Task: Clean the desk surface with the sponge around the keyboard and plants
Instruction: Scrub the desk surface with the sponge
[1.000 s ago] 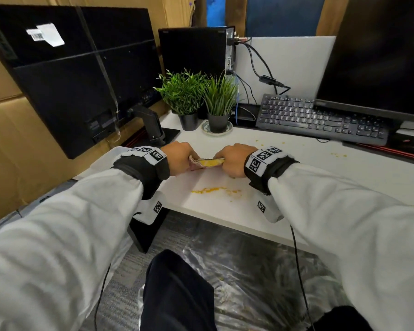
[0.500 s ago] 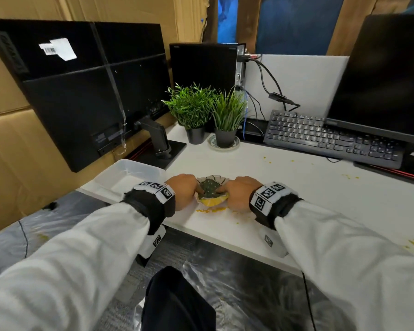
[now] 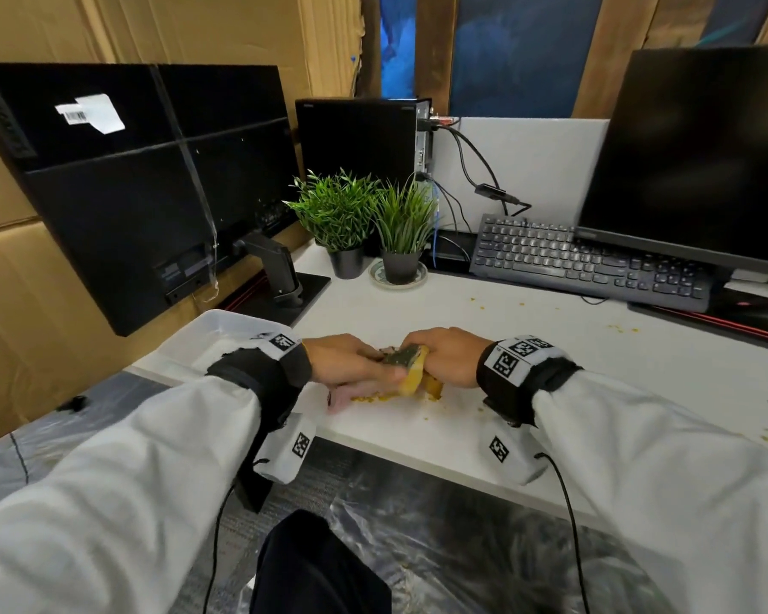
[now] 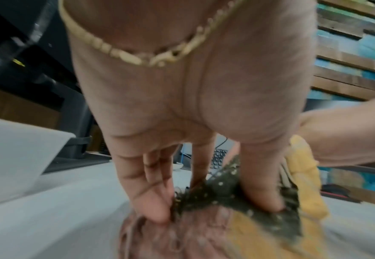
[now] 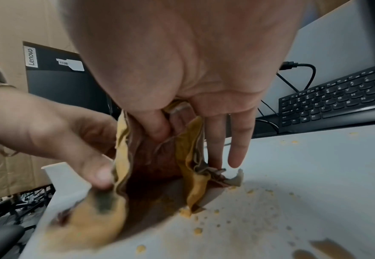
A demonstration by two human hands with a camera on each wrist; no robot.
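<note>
So the sponge (image 3: 411,370) is a floppy yellow thing with a dark green scrubby face, stained and folded up, with yellow crumbs (image 5: 204,219) scattered under it. It sits at the near edge of the white desk (image 3: 528,347), long axis roughly 9 to 3 o'clock. The left hand (image 3: 342,358) pinches its 9 o'clock end, the right hand (image 3: 448,354) grips the 3 o'clock end, so it hangs between them. The keyboard (image 3: 590,263) is at 1 o'clock and the plants (image 3: 364,214) at 12.

White desk (image 3: 497,330): keyboard (image 3: 590,263), two potted plants (image 3: 369,223), yellow crumbs (image 3: 621,328).
</note>
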